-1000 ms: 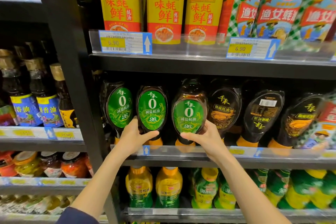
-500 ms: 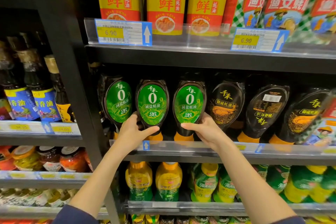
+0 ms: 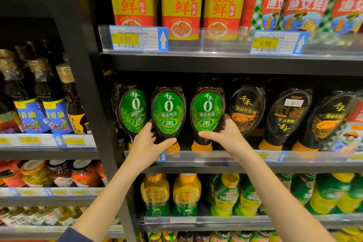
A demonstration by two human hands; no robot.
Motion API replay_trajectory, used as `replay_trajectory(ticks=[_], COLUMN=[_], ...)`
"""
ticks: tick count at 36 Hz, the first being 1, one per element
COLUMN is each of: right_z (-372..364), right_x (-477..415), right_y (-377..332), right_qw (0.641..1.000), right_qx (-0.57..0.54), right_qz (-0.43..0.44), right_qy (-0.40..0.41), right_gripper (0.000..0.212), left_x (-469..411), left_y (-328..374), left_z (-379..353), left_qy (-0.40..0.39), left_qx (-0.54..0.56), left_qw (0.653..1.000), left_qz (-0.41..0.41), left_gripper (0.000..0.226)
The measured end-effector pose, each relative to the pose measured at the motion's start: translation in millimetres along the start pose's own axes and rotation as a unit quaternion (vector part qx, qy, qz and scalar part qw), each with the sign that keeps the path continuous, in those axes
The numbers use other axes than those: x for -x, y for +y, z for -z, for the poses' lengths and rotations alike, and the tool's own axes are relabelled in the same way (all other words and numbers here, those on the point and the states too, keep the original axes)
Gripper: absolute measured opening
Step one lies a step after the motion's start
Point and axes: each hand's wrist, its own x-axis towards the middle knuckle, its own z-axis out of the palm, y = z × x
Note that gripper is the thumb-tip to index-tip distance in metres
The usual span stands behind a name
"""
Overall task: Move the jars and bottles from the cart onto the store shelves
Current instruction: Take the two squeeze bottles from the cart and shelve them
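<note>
Three dark squeeze bottles with green oval labels stand cap-down in a row on the middle shelf [image 3: 216,164]. My left hand [image 3: 146,143] grips the lower part of the middle green-label bottle [image 3: 168,113], thumb across its front. My right hand [image 3: 224,135] holds the lower part of the right green-label bottle [image 3: 206,111], which stands upright on the shelf. The left green-label bottle [image 3: 132,108] stands untouched beside them. The cart is out of view.
Black-label squeeze bottles [image 3: 245,110] stand close to the right of my right hand. Yellow-label bottles [image 3: 181,2] fill the shelf above, yellow-green bottles [image 3: 186,194] the shelf below. A black upright post [image 3: 86,84] separates a left bay with sesame-oil bottles [image 3: 31,110] and jars [image 3: 59,173].
The right green-label bottle went from tilted and lifted to upright on the shelf, level with its neighbours. Both hands stayed on their bottles.
</note>
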Motion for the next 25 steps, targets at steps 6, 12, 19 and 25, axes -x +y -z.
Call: replay_trajectory(ticks=[6,12,19,25], right_z=[15,37,45,46], right_x=[21,32,9,-10], right_y=[-22,-55,-78,-99], right_qw=[0.997,0.97,0.904,0.821], right_qx=[0.05,0.154,0.343,0.497], right_qz=[0.051,0.177,0.25,0.282], right_qy=[0.005,0.07,0.047,-0.018], right_gripper=[0.096,0.079,0.062,0.058], left_x=[36,69,46,24], left_y=[5,10,27,41], left_z=[-9,-32,-77,-96], left_qy=[0.084,0.151,0.037,0.055], left_qx=[0.119,0.11,-0.131,-0.253], left_qw=[0.988,0.962,0.977,0.965], left_qz=[-0.039,-0.198,-0.163,-0.031], left_gripper=[0.078,0.045,0.076,0.091])
